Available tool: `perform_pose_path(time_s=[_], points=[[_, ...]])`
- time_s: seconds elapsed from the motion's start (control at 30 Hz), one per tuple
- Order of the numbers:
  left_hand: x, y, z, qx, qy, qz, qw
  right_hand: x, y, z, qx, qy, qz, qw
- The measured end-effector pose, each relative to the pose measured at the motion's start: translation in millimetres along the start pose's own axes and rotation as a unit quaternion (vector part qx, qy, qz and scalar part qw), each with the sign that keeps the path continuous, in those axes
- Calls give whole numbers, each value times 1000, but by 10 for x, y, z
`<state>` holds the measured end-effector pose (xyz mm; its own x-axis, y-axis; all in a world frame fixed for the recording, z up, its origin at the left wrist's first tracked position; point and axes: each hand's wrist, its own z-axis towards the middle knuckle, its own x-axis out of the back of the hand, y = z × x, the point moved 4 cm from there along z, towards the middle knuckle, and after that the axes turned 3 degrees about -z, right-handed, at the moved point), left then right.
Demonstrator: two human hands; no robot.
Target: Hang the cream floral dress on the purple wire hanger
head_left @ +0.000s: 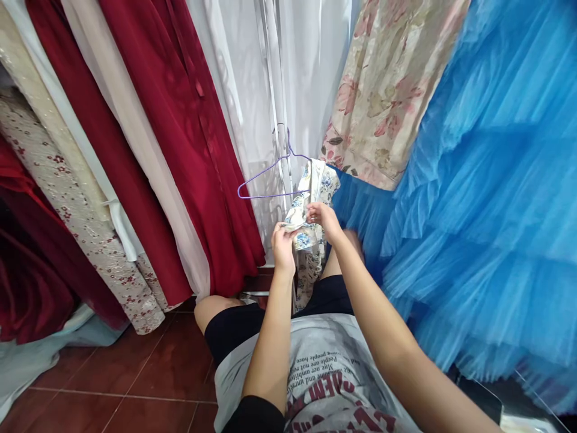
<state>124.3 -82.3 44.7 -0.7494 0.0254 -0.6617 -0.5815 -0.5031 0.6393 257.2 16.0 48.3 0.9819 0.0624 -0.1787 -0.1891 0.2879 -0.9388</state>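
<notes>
A white garment with a blue flower print [303, 242] hangs by one side from a purple wire hanger [267, 196], whose left half is bare. The garment's lower part drops down between my legs. My left hand [283, 248] is closed on an edge of the cloth, with the thumb and fingers pinching it. To the right and slightly higher, my right hand [325, 219] has its fingers curled in against the same cloth. The folds partly hide the fingertips of both hands.
Long red dresses [180, 132] hang at the left, beside a pale dress with small red flowers [81, 198]. White cloth [311, 72] hangs behind the hanger. A beige floral dress [383, 96] and a large blue tulle dress [487, 198] fill the right. The floor has red tiles [135, 361].
</notes>
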Motion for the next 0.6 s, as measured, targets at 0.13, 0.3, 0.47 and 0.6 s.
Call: perform_pose_path(time_s=[0.13,0.3,0.47,0.6], points=[[142,261,18,-39,67,-66,995,-145,59,344,-89,2,10,996],[278,488,23,-94,95,-100,986,198,232,319,-126,140,76,979],[223,502,-33,-77,92,-76,990,539,292,117,-177,187,113,960],[32,461,-117,-50,29,-51,997,590,332,-162,-210,177,107,955]])
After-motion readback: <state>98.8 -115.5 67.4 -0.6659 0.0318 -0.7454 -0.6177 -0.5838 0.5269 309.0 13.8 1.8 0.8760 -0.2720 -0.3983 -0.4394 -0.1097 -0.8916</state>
